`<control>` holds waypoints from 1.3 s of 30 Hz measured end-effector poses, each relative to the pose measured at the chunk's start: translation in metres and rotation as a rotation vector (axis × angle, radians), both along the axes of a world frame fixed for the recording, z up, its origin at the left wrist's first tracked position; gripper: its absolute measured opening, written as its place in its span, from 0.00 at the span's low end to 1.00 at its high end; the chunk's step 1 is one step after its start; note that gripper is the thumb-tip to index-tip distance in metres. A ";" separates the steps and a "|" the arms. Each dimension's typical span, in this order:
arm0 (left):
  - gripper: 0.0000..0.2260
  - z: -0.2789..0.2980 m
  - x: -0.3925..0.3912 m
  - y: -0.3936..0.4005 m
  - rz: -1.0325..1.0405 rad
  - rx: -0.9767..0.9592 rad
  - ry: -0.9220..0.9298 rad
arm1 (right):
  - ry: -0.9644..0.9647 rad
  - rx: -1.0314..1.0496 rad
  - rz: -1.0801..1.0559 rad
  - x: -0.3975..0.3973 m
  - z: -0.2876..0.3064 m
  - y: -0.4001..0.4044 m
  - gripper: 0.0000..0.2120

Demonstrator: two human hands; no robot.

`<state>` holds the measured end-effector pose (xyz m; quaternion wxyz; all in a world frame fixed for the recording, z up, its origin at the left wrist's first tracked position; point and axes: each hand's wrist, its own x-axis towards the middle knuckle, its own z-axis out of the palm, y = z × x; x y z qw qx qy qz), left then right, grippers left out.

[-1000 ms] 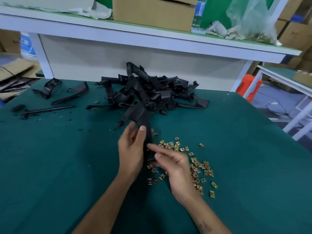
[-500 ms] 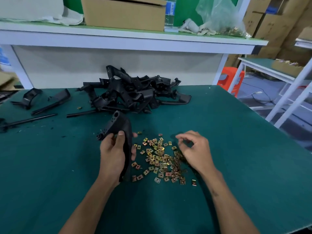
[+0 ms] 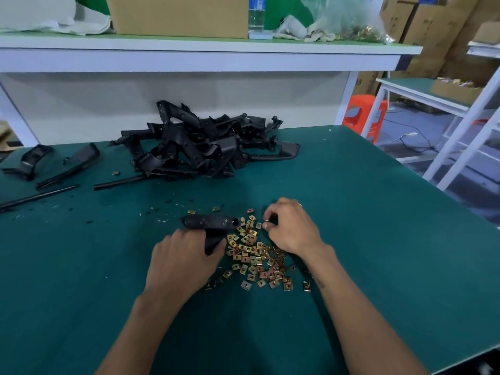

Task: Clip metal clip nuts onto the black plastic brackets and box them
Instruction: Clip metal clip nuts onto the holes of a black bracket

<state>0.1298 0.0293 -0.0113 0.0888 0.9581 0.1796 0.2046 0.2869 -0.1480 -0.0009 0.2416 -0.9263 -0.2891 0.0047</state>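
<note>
Right hand (image 3: 290, 230): thumb and fingers (image 3: 266, 226) curled tight together, pinching what looks like one clip nut (image 3: 266, 220) at the far edge of the nut pile (image 3: 257, 255). Nut is mostly hidden by the fingertips, so I can't tell its orientation.

Left hand (image 3: 181, 259): fingers wrapped round the lower leg of a black bracket (image 3: 209, 222), clamped on it. The bracket's upper arm lies roughly flat and points right, its end right beside the pile and close to the right hand, not touching it as far as I can see.

Handling, my read:
- Nuts: small, stiff sheet metal, light, springy jaws, probably sharp edges. Slippery when pinched flat; better held by the side edges with the open mouth facing the bracket tab.
- Bracket: rigid moulded plastic, light, awkward shape. Grip on the thick leg looks right; it leaves the end tab free and resists the push-on force.
- Expect a firm push to seat the nut; a skewed start will likely jam it or ping it off.

Outward: the loose nuts are scattered on the green bench (image 3: 365, 239) between the forearms. The heap of unprocessed brackets (image 3: 205, 144) sits at the far side of the bench, a few stray black parts (image 3: 67, 166) to its left. Cardboard box (image 3: 178, 14) is on the shelf above; can't tell whether that's the packing box.
</note>
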 end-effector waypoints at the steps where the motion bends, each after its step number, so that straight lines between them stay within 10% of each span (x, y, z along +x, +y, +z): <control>1: 0.19 -0.001 0.000 -0.002 0.009 0.027 0.041 | 0.004 0.013 -0.001 0.000 -0.001 0.001 0.04; 15: 0.17 -0.008 0.000 -0.030 0.036 0.095 0.037 | 0.273 0.888 0.115 -0.038 0.005 0.014 0.10; 29: 0.17 -0.011 -0.001 -0.027 -0.013 0.038 -0.012 | 0.633 1.062 0.088 -0.044 0.006 0.017 0.15; 39: 0.16 -0.012 -0.002 -0.027 -0.033 0.019 -0.043 | 0.519 0.982 0.136 -0.043 0.003 0.016 0.15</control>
